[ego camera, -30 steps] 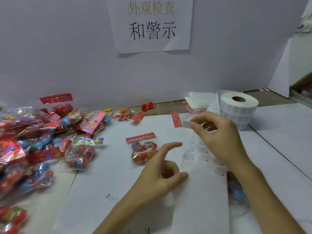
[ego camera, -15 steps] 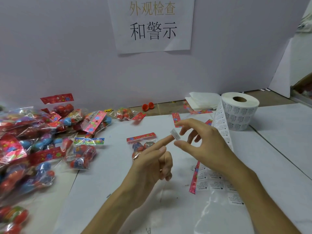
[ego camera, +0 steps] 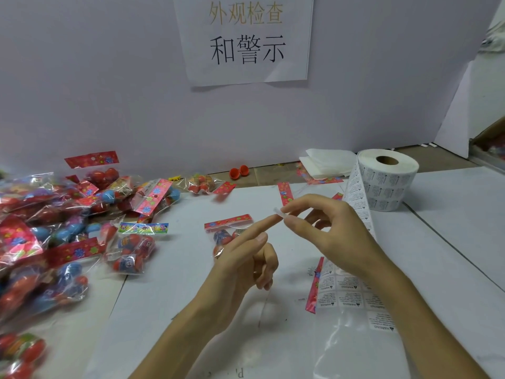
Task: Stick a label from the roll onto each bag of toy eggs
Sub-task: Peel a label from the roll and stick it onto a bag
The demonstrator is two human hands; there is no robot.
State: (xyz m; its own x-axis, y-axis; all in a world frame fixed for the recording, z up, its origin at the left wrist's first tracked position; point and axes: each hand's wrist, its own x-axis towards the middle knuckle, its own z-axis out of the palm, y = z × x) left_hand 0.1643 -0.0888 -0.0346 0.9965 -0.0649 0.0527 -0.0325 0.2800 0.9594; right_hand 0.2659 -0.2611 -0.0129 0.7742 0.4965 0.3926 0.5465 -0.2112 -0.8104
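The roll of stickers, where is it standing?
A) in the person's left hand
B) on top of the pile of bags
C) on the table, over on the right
C: the roll stands upright on the table at the right, far from the bags piled on the left.

label [ego camera: 280,212]: small and white, held above the table, pinched by the right hand [ego camera: 328,231] and touching the left hand's [ego camera: 243,263] forefinger tip.
roll [ego camera: 388,179]: white with printed labels, standing on end at back right.
strip [ego camera: 341,294]: trails from the roll toward the near edge.
bag [ego camera: 226,228]: clear with a red header, lying at centre, partly behind the left hand.
heap [ego camera: 54,228]: many such bags of red and blue eggs, at left.
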